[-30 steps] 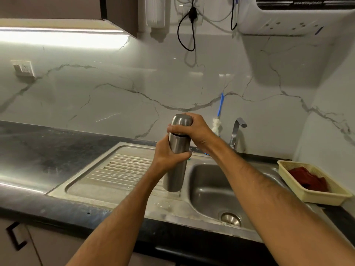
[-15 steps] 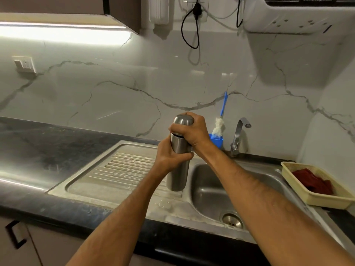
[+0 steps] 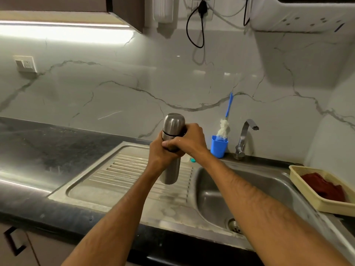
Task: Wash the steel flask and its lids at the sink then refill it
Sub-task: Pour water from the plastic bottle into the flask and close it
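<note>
Two hands on one flask; we log the scene from left to right. Dark countertop (image 3: 48, 150) on the left, then the ribbed drainboard (image 3: 134, 175). Above it we hold the steel flask (image 3: 171, 150) upright in the air, cap (image 3: 174, 122) on. Our left hand (image 3: 161, 160) wraps the mid-body, fingers curled round it. Our right hand (image 3: 189, 143) grips just below the cap seam, fingers also curled round the steel. Further right: blue cup (image 3: 219, 147) with bottle brush (image 3: 223, 128), tap (image 3: 245, 137), sink basin (image 3: 240, 189), yellow basket (image 3: 315, 200) with red cloth (image 3: 324, 186).

Judgement: polished steel, rigid, likely slippery once wet; weight depends on contents, which we cannot see. We would best keep the left hand low on the body as anchor and move the right onto the cap to twist it off.
</note>
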